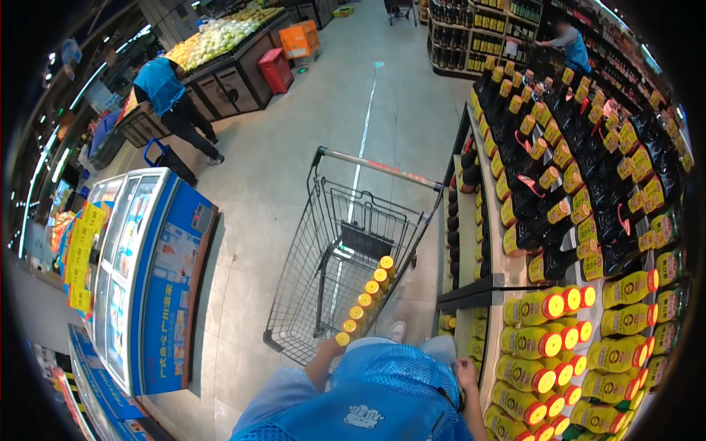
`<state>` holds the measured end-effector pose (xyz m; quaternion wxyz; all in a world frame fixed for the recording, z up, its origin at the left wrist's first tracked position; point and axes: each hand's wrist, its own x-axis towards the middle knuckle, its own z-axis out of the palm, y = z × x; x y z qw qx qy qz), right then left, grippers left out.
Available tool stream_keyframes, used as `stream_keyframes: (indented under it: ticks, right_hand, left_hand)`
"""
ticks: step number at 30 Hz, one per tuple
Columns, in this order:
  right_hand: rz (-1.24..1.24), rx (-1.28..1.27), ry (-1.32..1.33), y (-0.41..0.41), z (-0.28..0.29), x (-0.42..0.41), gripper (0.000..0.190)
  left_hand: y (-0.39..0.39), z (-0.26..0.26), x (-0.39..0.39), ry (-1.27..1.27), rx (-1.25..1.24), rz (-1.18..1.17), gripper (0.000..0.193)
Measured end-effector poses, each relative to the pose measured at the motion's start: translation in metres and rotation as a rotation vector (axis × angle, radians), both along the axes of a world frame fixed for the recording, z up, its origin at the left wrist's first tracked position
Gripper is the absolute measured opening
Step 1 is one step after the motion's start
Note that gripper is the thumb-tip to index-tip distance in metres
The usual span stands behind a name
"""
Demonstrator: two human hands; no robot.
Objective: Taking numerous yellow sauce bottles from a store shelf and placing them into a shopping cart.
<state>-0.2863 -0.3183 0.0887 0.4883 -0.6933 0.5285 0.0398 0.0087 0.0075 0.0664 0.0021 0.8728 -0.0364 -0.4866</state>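
In front of me stands a wire shopping cart (298, 264). A row of several bottles with yellow caps (364, 300) lines its right side. My left hand (329, 348) is at the cart's near end, beside the nearest yellow cap; its fingers are partly hidden, so its grip is unclear. My right hand (466, 372) hangs by my side near the shelf edge, fingers loosely bent, with nothing visible in it. Closest to that hand on the display shelf (499, 306) are yellow-labelled bottles with red and yellow caps (524, 339).
Dark bottles with yellow caps (543, 182) crowd the shelf farther along on the right. A display freezer (174, 286) stands left. One person (160, 88) bends by a produce stand (226, 91); another person (573, 47) is at the far right shelves.
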Motion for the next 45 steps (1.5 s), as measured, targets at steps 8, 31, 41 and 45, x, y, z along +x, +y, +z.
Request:
stream_keyframes:
  ticks: [8, 31, 41, 45]
  right_hand:
    - [0.103, -0.147, -0.396, -0.029, 0.132, 0.094, 0.021]
    - [0.002, -1.454, 0.239, -0.207, 0.401, -0.087, 0.040]
    - [-0.011, -1.615, 0.553, -0.225, 0.368, -0.111, 0.046]
    - [-0.199, -1.531, 0.471, -0.250, 0.376, -0.141, 0.044]
  left_hand:
    - [-0.035, -0.008, 0.052, -0.314, -0.246, 0.004, 0.049]
    - [-0.139, -0.019, 0.030, -0.340, -0.862, 0.028, 0.047]
    - [-0.139, -0.002, 0.029, -0.292, -0.779, 0.055, 0.049]
    - [-0.136, -0.017, 0.029, -0.287, -0.829, 0.067, 0.049]
